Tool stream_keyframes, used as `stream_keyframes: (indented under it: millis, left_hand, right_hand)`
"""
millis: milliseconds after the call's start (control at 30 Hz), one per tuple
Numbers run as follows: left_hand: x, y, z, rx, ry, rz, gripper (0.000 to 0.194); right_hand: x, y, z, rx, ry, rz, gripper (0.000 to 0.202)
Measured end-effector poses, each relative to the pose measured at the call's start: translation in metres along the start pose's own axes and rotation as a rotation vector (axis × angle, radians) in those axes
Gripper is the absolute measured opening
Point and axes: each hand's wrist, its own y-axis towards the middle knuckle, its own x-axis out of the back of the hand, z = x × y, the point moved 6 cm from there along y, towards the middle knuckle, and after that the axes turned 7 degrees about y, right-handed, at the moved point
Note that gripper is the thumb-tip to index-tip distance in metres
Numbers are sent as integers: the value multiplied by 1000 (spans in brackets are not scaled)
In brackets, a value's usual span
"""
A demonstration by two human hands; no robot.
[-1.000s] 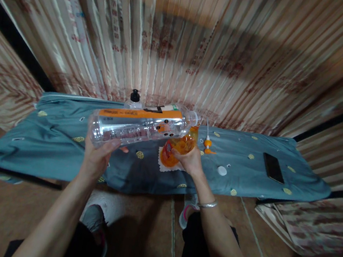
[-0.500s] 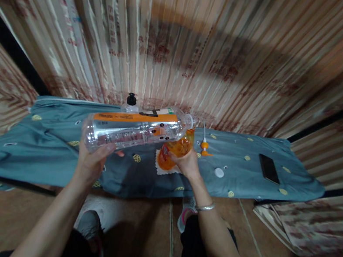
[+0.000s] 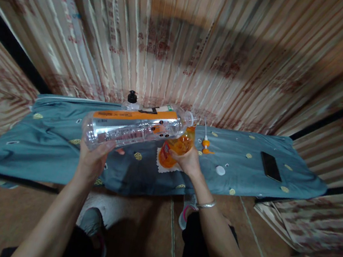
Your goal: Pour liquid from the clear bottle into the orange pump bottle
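While one large clear bottle lies tipped in the left hand, its neck is at the mouth of one orange bottle in the right hand, above the blue-draped table

Two of three bottles are held: the left fingers curl round the clear one's base, the right fingers close on the orange one's side, its foot on one white scalloped mat; how full either is I cannot tell; just behind stands the third, a small bottle under one black pump top, contents hidden; rightward lie one orange pump head, one white cap and, farther off, one dark phone
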Motion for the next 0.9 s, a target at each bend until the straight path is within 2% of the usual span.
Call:
stream_keyframes:
  millis: [133, 333, 567, 900]
  left_hand:
    - [1, 0, 2, 8, -9, -2, 112]
    - [7, 1, 8, 11, 13, 4, 113]
    - [18, 0, 22, 60, 2, 3, 102]
    - [20, 2, 22, 99, 5, 10, 91]
  right_hand:
    - [0, -1, 1, -1, -11, -5, 69]
    - [0, -2, 5, 11, 17, -2, 70]
    - [-2, -1, -2, 24, -12, -15, 72]
    - [-5, 0, -4, 24, -28, -19, 75]
